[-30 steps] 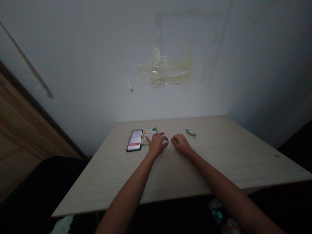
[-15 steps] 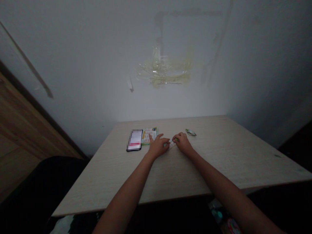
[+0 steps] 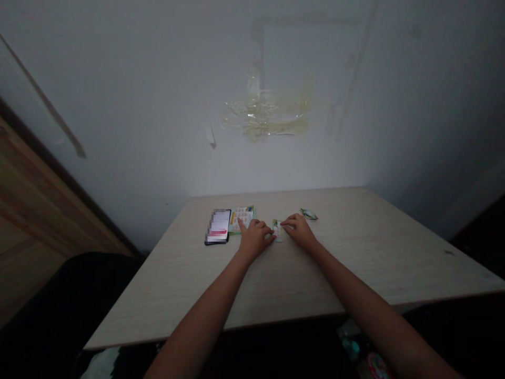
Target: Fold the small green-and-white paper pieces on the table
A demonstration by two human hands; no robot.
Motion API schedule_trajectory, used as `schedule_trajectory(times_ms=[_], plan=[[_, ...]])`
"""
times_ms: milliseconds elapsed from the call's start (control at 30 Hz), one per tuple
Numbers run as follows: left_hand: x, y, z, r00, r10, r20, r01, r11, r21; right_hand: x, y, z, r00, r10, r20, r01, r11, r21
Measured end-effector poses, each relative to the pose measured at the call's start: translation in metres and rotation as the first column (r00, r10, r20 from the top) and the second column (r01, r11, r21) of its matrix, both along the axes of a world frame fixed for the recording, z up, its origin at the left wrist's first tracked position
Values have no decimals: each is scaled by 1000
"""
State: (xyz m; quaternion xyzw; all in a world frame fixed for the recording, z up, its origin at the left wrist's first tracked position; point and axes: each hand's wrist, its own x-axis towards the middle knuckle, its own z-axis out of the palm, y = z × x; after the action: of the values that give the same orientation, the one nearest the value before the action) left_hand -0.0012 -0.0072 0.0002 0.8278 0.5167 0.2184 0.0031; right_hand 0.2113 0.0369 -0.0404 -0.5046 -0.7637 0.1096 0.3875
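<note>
A small folded printed paper (image 3: 277, 231), white with green and yellow, is between my two hands over the table. My left hand (image 3: 254, 238) pinches its left edge with thumb and fingertips. From the other side, my right hand (image 3: 299, 230) has its closed fingertips at the paper's upper right edge. Just beyond my left hand lies a printed leaflet (image 3: 242, 215) with rows of small pictures, partly covered by that hand. A phone (image 3: 218, 227) with a lit, partly blurred screen rests against the leaflet's left side.
A small crumpled green-and-white packet (image 3: 309, 214) lies beyond my right hand. The pale wooden table (image 3: 355, 247) meets a wall with peeling clear tape (image 3: 272, 118). A dark chair back (image 3: 79, 284) stands at the left, and some items (image 3: 355, 347) sit below the front edge.
The paper has turned from slanted and mostly hidden to upright, its printed face now showing. My right hand has shifted slightly right, and my left fingers have drawn in.
</note>
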Motion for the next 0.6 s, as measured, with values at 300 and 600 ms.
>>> schedule_trajectory(times_ms=[300,600], plan=[[1,-1,1,999,54,-5,-54,997,-53,-3,-7,4,993,63,103,-63,998,1],[0,1,-5,999,36,20,-36,999,-17,-3,-10,6,992,64,113,-59,997,-45]])
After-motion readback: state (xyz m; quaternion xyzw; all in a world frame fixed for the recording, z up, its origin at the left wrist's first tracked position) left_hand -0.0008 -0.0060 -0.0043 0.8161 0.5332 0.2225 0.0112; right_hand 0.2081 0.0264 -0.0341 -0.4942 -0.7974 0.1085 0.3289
